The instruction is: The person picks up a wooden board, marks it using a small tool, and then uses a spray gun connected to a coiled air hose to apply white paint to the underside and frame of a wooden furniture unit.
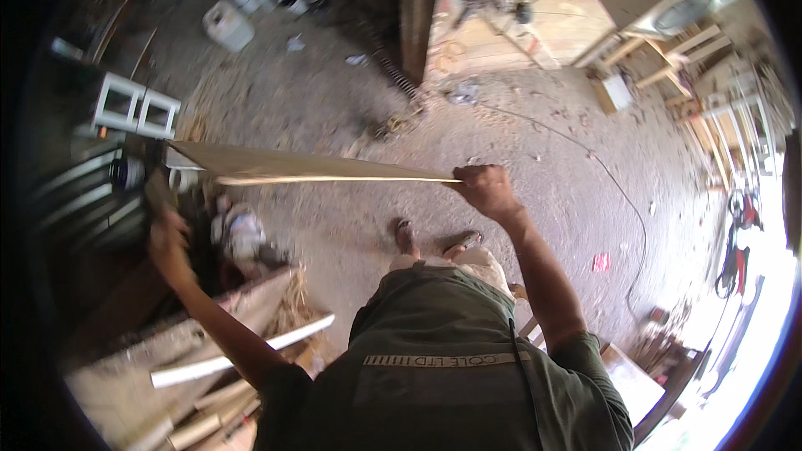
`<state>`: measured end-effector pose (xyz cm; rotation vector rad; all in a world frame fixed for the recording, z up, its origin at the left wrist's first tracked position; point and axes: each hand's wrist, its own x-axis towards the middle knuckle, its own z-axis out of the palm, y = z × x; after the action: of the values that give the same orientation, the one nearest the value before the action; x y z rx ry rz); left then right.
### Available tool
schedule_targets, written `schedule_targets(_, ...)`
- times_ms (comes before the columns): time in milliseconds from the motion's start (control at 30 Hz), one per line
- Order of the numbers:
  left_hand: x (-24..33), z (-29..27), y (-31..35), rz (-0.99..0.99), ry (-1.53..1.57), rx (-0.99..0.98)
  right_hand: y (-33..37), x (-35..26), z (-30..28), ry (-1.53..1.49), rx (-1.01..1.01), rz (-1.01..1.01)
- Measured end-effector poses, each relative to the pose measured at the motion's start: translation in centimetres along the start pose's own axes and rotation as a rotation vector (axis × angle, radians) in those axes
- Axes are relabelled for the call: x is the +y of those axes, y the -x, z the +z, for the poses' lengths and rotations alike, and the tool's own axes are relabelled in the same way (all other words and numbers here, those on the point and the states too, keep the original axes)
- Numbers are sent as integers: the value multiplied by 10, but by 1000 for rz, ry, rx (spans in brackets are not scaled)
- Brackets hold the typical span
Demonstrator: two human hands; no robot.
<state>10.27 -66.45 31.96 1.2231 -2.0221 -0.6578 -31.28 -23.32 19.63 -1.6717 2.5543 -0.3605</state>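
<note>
A long, thin wooden board stretches across in front of me, seen nearly edge-on. My right hand is closed around its right end, thumb and fingers pinching the edge. Off to the left, my left hand is raised below the board's far left end and smeared by motion. Its fingers appear closed on a brownish, flat, block-like piece whose kind I cannot make out. Whether that piece touches the board cannot be seen clearly.
Cut timber and a white strip lie at lower left. A white frame stands at left, with a white jerrycan beyond. A cable crosses the dusty floor. A dark post stands ahead beside a plywood surface.
</note>
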Motion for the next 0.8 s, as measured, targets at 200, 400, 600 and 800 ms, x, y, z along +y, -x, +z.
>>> schedule_targets(200, 116, 280, 220, -249, 464, -1173, -5, -19, -39, 71, 146, 29)
schedule_targets(400, 208, 459, 305, -41, 244, -1444, 8, -29, -47, -120, 200, 72)
schedule_targets(600, 269, 479, 333, -767, 416, -1342, 43, -1, -78, 62, 134, 115)
schedule_targets(800, 294, 536, 331, -791, 359, -1516, 97, 56, -94, -58, 262, 289)
